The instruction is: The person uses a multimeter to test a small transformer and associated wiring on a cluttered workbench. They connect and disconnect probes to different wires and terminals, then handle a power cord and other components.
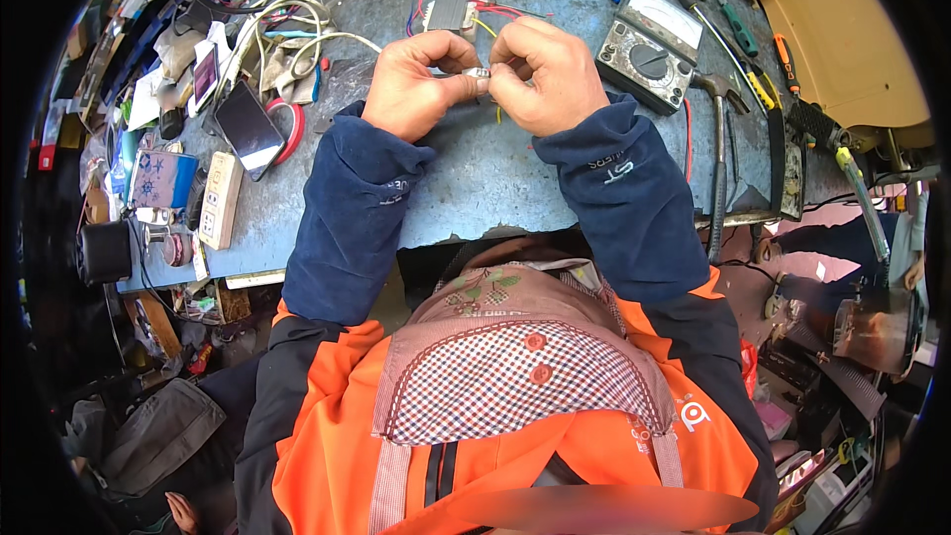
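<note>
Over the far middle of the blue bench, my two hands meet fingertip to fingertip. My left hand (421, 84) is closed, its thumb and finger pinching a small silvery piece (476, 72) whose kind I cannot make out. Against its other end, my right hand (545, 79) is closed in a pinch; what lies in its fingers is hidden. Just beyond stands a small transformer (449, 12) with red, blue and yellow leads. One yellow wire (484, 28) runs toward the right fingers. A white cable (347, 38) ends near my left hand.
An analog multimeter (649, 54), a hammer (718, 139) and several screwdrivers and pliers lie to the right. Leftward are a phone (250, 129), a red tape roll (288, 131), a power strip (220, 200) and tangled cables. The bench's front edge (475, 233) is chipped.
</note>
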Action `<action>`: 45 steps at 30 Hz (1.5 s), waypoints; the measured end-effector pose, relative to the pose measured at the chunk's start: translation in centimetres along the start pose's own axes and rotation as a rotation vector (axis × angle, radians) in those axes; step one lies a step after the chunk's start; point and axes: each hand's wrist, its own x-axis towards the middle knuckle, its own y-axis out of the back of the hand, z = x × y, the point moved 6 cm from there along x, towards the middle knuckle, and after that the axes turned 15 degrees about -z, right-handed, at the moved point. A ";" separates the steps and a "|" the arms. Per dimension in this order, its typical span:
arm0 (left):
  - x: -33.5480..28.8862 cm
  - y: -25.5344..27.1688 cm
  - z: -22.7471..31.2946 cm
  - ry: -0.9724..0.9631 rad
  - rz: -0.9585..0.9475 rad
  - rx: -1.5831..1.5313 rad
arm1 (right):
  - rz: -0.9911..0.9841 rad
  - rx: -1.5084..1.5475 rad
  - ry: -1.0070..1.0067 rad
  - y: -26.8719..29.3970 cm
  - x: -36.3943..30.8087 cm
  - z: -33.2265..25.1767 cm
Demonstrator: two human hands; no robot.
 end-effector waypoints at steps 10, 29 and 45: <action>-0.1 -0.1 0.0 0.000 -0.006 0.070 | 0.016 0.008 0.000 -0.4 0.1 0.3; 0.1 0.7 -0.9 0.016 0.003 -0.047 | 0.331 0.263 -0.171 2.9 -0.4 1.2; 0.5 1.8 -1.9 0.034 -0.115 -0.380 | -0.227 -0.155 -0.205 -1.7 -0.9 3.0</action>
